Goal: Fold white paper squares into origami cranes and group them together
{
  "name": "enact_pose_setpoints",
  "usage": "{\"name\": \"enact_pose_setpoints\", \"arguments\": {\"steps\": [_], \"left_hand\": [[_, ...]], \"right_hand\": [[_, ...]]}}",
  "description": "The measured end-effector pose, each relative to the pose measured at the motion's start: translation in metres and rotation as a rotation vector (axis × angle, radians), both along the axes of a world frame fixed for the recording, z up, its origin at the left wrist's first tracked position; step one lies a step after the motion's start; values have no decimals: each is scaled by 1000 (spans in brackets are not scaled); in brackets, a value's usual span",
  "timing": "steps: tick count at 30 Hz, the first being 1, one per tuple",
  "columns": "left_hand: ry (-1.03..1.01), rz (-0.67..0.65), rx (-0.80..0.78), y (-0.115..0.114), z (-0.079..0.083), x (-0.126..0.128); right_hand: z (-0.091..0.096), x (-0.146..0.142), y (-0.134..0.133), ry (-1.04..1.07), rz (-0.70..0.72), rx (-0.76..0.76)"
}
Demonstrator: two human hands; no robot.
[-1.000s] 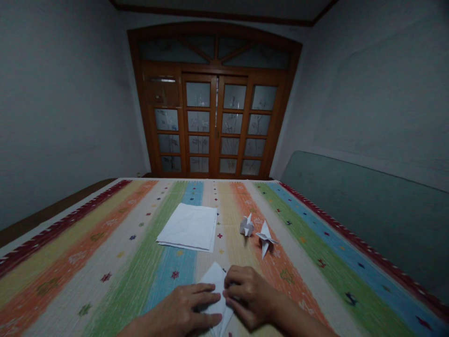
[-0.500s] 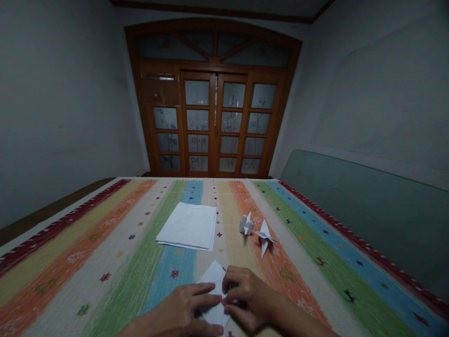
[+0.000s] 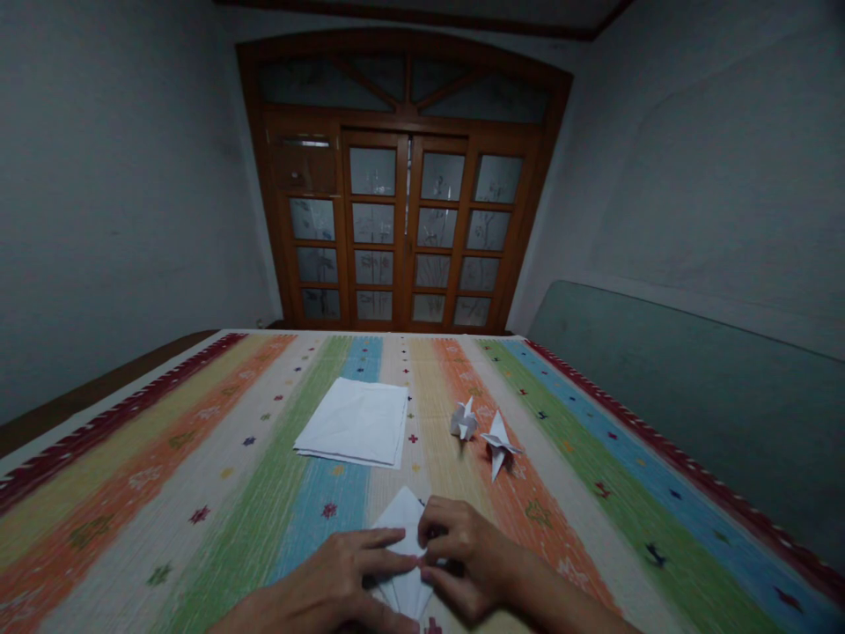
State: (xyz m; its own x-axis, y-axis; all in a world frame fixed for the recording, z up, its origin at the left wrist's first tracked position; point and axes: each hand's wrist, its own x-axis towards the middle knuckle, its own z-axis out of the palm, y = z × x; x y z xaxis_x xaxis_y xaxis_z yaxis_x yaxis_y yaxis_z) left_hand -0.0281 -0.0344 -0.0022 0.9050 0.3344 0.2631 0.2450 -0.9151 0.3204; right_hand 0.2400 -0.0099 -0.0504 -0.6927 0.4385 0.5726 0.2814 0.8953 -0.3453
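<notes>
Left hand [image 3: 330,586] lies flat, grip wide, pinning the folded paper [image 3: 401,515] so it won't slide while the right hand [image 3: 466,559] pinches its crease.

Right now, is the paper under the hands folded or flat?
Folded: the paper ends in a point, with layered edges between left hand and right hand.

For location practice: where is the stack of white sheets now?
In the head view, the stack of white sheets lies on the striped cloth, just left of a folded paper crane.
</notes>
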Motion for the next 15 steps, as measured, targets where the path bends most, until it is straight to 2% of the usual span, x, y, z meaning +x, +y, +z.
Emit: {"name": "enact_pose_setpoints", "arguments": {"steps": [3,7,15], "left_hand": [[-101,38,-115,5,-11,-4],[-213,83,-159,12,-24,-8],[-118,64,-63,10,-19,-7]], "right_hand": [[-4,1,1,-19,-6,13],[-7,0,2,-31,-16,28],[-6,-1,3,-36,-7,42]]}}
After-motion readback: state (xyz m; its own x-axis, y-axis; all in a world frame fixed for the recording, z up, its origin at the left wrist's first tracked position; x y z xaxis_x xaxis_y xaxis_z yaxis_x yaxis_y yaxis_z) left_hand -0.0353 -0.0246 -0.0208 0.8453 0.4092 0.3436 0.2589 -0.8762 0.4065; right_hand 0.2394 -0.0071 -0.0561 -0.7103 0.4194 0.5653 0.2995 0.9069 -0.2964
